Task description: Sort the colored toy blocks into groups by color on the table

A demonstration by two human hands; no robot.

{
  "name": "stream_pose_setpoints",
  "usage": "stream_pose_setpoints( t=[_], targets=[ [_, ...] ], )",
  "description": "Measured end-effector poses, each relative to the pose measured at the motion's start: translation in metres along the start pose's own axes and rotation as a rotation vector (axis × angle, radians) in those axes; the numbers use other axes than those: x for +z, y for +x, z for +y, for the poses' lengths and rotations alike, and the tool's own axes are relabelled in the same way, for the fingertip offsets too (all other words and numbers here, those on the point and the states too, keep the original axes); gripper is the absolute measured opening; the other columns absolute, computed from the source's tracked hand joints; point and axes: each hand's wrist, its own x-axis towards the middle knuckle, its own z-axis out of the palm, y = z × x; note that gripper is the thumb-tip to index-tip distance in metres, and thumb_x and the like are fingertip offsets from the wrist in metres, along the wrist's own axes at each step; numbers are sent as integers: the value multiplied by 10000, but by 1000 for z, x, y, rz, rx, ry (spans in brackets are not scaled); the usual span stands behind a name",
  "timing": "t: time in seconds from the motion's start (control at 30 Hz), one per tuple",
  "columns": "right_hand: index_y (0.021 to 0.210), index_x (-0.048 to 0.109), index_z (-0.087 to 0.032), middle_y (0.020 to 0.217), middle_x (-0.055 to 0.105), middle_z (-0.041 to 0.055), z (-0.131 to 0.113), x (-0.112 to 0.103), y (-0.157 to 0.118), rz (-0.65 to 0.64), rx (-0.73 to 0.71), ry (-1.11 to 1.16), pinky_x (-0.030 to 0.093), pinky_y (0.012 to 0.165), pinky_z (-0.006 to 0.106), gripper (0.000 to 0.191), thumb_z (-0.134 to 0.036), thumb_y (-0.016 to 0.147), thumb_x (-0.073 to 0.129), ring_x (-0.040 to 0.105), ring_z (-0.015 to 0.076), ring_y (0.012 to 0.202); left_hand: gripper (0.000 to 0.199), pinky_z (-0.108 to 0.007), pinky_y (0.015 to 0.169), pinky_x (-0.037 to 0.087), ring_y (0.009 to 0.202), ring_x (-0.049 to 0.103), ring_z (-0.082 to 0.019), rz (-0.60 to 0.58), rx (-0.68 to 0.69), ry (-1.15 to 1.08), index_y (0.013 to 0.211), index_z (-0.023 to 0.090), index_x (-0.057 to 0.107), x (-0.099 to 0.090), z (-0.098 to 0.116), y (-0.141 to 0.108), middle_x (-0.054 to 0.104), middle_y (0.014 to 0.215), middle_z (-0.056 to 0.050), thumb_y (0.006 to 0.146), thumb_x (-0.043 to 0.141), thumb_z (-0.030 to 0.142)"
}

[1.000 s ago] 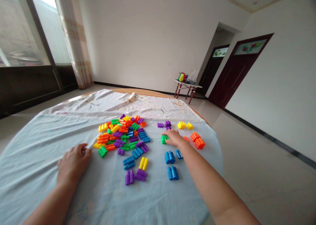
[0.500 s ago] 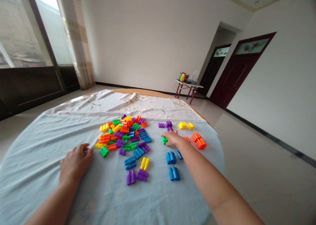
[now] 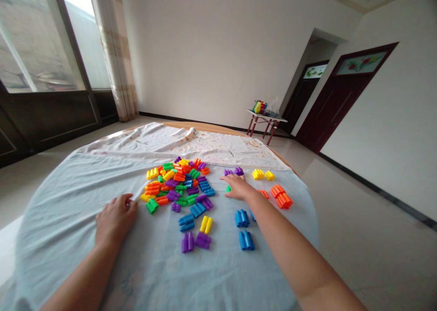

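Observation:
My right hand (image 3: 239, 187) is over the right part of the table, fingers stretched left and apart from the thumb. A green plastic block (image 3: 228, 189) lies by its thumb, partly covered by the hand. Purple blocks (image 3: 234, 171) lie just beyond the fingers. My left hand (image 3: 116, 219) rests on the cloth with fingers loosely bent and nothing in it. To its right is a mixed heap of bullet-shaped joined blocks (image 3: 180, 183) in several colours. A green block (image 3: 152, 206) is the heap piece closest to that hand.
Yellow blocks (image 3: 258, 174), orange blocks (image 3: 282, 197) and blue blocks (image 3: 246, 240) lie in separate groups on the right. Loose purple blocks (image 3: 187, 242) are in front of the heap. A small side table (image 3: 269, 118) holding bags stands behind, near the doors.
My right hand's fingers have loosened from around the green block and spread out over it. The view has shifted slightly left; the left hand still rests on the cloth.

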Motion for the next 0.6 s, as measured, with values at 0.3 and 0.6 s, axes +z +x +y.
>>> stream_pose_setpoints(
  t=[0.3,0.6],
  targets=[
    [1126,629,-223,1106,654,59,-104,37,-28,21,-428,196,394,919,344,357,-264,775,676,555,214,1047,500,-437,861,411,1070,540,-311,5,-9,-1,1194,148,552,0,1,-1,622,1130,-154,866,267,394],
    [975,676,-207,975,663,92,-131,53,-37,80,-252,87,400,861,392,446,-594,757,632,549,262,975,530,-450,891,403,1085,530,-319,-26,-15,12,1193,153,539,-1,0,1,610,1147,-153,857,236,428]
  ],
)
